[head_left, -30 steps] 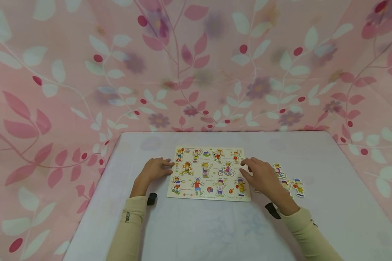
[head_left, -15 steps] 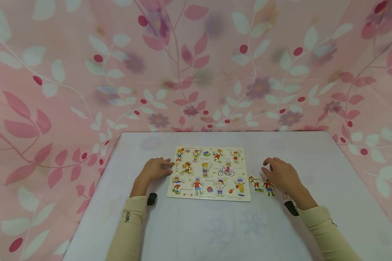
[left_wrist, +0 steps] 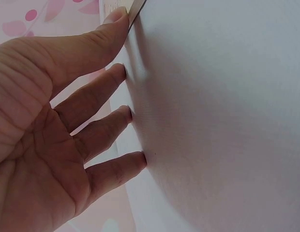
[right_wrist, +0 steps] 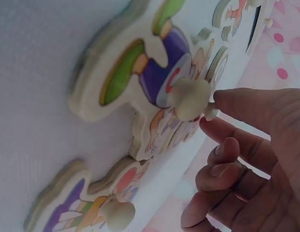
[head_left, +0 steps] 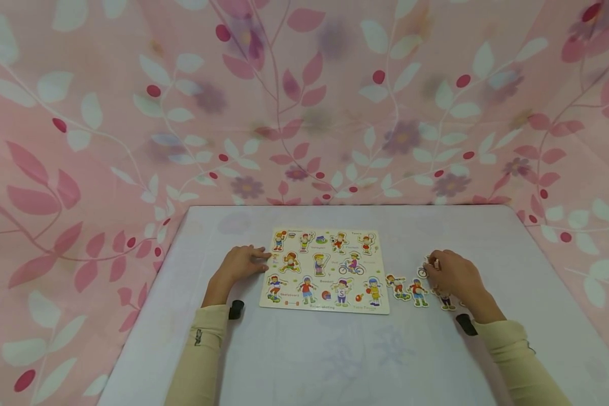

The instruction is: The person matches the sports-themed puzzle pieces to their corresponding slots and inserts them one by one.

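Observation:
A peg puzzle board (head_left: 291, 282) with printed sports figures lies on the table. My left hand (head_left: 241, 265) rests at its left side; in the left wrist view the thumb (left_wrist: 104, 41) touches the board's edge, while the other fingers extend down to the cloth. Right of the board, my right hand (head_left: 459, 279) pinches the small knob (right_wrist: 211, 112) of a cyclist puzzle piece (head_left: 422, 272), which the fingers mostly cover. A piece with purple trousers and green shoes (right_wrist: 155, 72) lies in front of those fingertips, its larger knob (right_wrist: 191, 99) apart from them.
Between board and right hand lie a skateboarder piece (head_left: 398, 286) and a roller skater piece (head_left: 419, 292). A table tennis piece (right_wrist: 82, 208) is near the right hand, mostly hidden from the head view. Pink floral cloth (head_left: 304, 113) hangs behind the white-covered table (head_left: 325, 349).
My right hand has moved right from the board's right edge to the loose pieces and taken the cyclist piece's knob. Skateboarder and roller skater pieces came into sight. The left hand stayed still.

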Demonstrator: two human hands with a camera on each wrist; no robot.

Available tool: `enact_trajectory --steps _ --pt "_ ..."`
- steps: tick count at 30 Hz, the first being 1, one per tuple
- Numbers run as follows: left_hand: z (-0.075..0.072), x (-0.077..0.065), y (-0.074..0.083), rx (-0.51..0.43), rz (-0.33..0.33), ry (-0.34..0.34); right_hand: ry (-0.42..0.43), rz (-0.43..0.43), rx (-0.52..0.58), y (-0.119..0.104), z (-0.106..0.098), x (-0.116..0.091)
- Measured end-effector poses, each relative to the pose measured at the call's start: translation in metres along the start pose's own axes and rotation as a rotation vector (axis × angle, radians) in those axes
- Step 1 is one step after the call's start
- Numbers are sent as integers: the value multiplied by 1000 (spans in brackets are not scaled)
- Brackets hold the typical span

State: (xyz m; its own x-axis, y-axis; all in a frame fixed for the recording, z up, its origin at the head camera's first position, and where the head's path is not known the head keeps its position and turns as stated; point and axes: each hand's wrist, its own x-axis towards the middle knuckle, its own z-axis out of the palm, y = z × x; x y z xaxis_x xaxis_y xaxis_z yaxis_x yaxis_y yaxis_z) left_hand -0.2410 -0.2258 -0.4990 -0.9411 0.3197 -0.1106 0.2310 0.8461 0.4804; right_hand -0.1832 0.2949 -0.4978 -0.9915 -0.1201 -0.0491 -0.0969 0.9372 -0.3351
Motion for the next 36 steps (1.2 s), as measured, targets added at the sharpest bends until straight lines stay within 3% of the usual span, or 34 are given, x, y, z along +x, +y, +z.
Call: enact_trajectory --steps 16,36 --pt "0 0 -1 -14 6 -5 6 17 3 -6 -3 -5" --pt "1 1 -1 3 -19 -7 192 -131 13 -70 -3 -21"
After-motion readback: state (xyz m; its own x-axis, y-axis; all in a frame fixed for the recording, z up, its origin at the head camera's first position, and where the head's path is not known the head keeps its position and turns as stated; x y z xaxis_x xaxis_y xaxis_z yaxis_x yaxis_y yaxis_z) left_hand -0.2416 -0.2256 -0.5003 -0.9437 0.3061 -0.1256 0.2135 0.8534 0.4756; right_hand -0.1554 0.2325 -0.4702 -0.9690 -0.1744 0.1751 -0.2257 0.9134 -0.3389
